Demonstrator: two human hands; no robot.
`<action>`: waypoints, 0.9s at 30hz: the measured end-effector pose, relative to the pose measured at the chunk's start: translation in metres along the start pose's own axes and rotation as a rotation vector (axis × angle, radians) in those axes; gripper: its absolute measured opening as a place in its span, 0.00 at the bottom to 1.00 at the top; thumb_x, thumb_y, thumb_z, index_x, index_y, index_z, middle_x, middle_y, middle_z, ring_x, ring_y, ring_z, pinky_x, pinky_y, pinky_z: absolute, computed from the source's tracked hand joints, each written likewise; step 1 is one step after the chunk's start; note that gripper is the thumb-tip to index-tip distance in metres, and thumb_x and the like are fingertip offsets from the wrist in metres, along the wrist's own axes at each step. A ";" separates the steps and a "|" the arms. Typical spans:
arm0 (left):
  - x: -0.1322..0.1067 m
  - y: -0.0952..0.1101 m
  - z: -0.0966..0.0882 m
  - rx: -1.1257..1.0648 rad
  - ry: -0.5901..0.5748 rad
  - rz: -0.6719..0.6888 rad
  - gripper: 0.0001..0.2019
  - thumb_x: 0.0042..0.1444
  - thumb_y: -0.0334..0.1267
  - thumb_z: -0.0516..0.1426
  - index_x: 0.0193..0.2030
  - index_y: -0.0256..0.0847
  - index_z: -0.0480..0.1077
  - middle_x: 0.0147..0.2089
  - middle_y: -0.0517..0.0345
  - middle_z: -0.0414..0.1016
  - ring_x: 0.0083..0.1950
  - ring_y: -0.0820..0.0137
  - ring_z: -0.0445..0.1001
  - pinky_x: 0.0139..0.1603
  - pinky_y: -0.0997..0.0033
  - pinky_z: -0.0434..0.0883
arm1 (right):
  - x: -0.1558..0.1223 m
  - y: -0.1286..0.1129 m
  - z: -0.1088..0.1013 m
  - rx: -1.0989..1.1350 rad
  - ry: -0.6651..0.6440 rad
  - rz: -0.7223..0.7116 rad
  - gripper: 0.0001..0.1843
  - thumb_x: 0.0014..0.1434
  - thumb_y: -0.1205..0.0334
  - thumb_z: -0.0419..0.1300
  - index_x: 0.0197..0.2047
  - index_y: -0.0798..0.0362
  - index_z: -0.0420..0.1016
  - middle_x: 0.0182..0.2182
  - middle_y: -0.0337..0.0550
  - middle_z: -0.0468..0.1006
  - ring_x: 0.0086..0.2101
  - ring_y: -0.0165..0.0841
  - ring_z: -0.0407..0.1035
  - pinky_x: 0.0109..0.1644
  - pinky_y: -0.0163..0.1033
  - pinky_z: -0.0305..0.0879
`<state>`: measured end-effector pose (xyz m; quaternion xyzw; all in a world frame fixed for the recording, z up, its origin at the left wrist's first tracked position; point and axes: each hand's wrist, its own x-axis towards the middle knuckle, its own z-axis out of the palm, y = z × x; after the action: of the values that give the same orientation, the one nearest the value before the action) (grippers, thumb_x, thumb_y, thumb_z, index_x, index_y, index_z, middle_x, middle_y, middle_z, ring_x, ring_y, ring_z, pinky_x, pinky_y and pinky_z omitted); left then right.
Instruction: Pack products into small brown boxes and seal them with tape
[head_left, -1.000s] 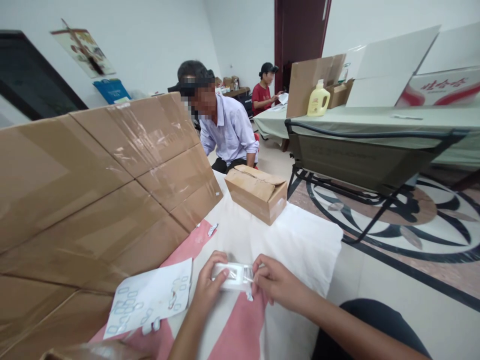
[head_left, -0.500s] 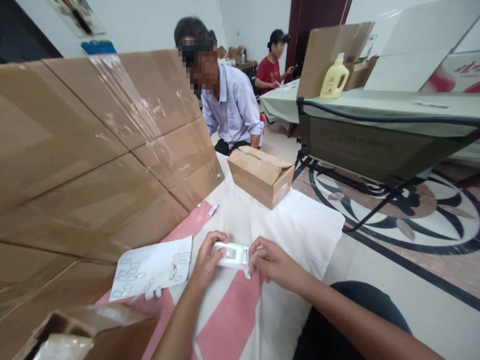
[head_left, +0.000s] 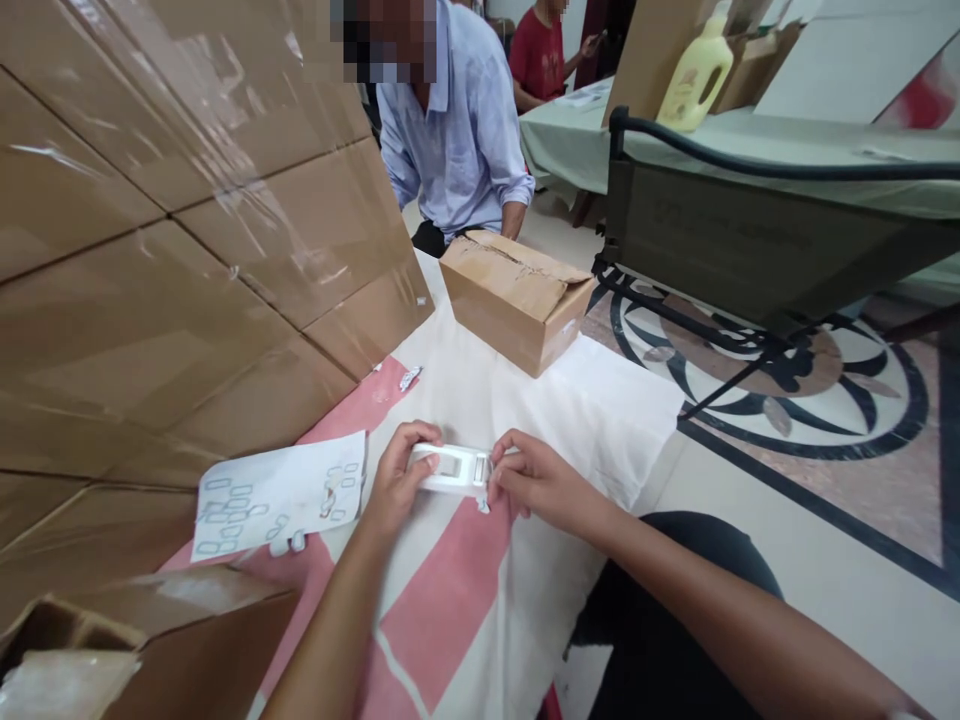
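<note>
A white oblong plastic device [head_left: 459,466], with a long recess and a small slotted part at its right end, is held above the cloth. My left hand [head_left: 401,475] grips its left end, thumb on top and fingers behind. At the other end, my right hand [head_left: 525,475] has thumb and fingers pinched together against the edge; whatever lies between them is hidden. Just below those fingertips shows a small crumpled whitish scrap [head_left: 483,505]. To the left lies a white sheet [head_left: 281,495] with blue-outlined rounded rectangles, and small pale pieces [head_left: 289,541] rest at its lower edge.
A closed cardboard box [head_left: 495,305] stands on the pink-and-white cloth [head_left: 450,590]. Taped cartons [head_left: 247,300] wall the left side; an opened box [head_left: 210,640] sits at lower left. A person in a light blue shirt [head_left: 465,130] sits opposite. A folded dark frame [head_left: 750,240] stands right.
The view has tilted down and shifted, so things sit higher in the picture. Both hands keep their places at the two ends of the white device, with little visible change in grip.
</note>
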<state>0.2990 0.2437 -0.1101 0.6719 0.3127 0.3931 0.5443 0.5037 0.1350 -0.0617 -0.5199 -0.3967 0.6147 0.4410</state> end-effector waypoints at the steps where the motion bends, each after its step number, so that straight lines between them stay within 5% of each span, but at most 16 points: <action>1: 0.000 0.000 0.000 0.005 -0.003 0.004 0.09 0.59 0.42 0.61 0.44 0.44 0.70 0.43 0.56 0.72 0.48 0.63 0.71 0.52 0.66 0.65 | 0.001 0.000 -0.001 0.007 -0.006 0.004 0.09 0.54 0.67 0.54 0.39 0.50 0.59 0.25 0.34 0.81 0.18 0.25 0.61 0.21 0.30 0.57; 16: 0.000 0.003 0.000 0.019 -0.023 0.013 0.10 0.60 0.44 0.62 0.45 0.44 0.71 0.43 0.56 0.72 0.48 0.63 0.71 0.52 0.65 0.65 | 0.009 0.002 -0.009 0.128 -0.109 0.118 0.13 0.54 0.65 0.58 0.37 0.47 0.54 0.23 0.29 0.79 0.11 0.22 0.52 0.17 0.30 0.45; 27: 0.001 0.003 0.000 0.044 0.004 0.018 0.10 0.58 0.45 0.63 0.43 0.44 0.72 0.43 0.56 0.72 0.49 0.62 0.71 0.53 0.65 0.65 | 0.007 0.005 -0.009 0.144 -0.095 0.110 0.12 0.53 0.67 0.57 0.37 0.48 0.56 0.24 0.33 0.81 0.11 0.22 0.52 0.16 0.30 0.44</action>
<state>0.2994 0.2435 -0.1075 0.6858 0.3162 0.3924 0.5251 0.5116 0.1410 -0.0696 -0.4781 -0.3430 0.6888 0.4235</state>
